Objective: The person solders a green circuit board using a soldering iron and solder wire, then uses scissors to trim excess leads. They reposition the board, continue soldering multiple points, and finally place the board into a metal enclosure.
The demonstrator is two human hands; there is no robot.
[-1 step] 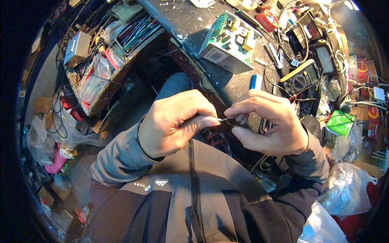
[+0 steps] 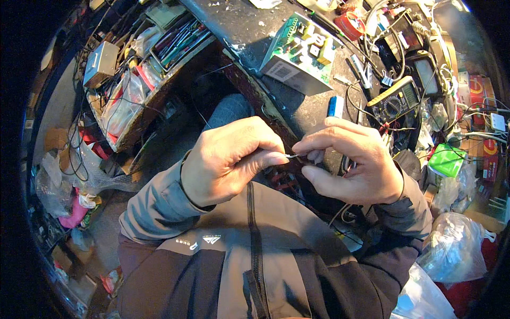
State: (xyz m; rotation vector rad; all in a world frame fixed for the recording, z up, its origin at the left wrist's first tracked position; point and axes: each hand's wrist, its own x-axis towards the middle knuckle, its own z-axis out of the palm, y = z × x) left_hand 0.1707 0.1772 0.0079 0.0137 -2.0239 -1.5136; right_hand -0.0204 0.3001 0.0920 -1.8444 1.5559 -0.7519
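Observation:
My left hand [image 2: 231, 159] is closed, thumb and forefinger pinching a thin, pale wire-like strand [image 2: 291, 156]. A short length of the strand pokes out past the fingertips toward my right hand [image 2: 353, 159]. That hand is curved around the strand's free end, its thumb and forefinger apart and the other fingers curled behind. Whether the right fingertips touch the strand is hard to make out. Both hands are held above my lap, in front of the jacket [image 2: 260, 239], near the workbench edge.
Beyond my hands, a metal-cased circuit board [image 2: 300, 56] stands on the dark workbench [image 2: 239, 26]. A small blue box-shaped part [image 2: 335, 107], a yellow-edged multimeter [image 2: 394, 101] and tangled cables lie to the right. An open drawer of tools [image 2: 180, 45] juts out at left.
My right thumb and forefinger have shifted very slightly left, toward the strand. My left hand keeps its pinch, nearly still.

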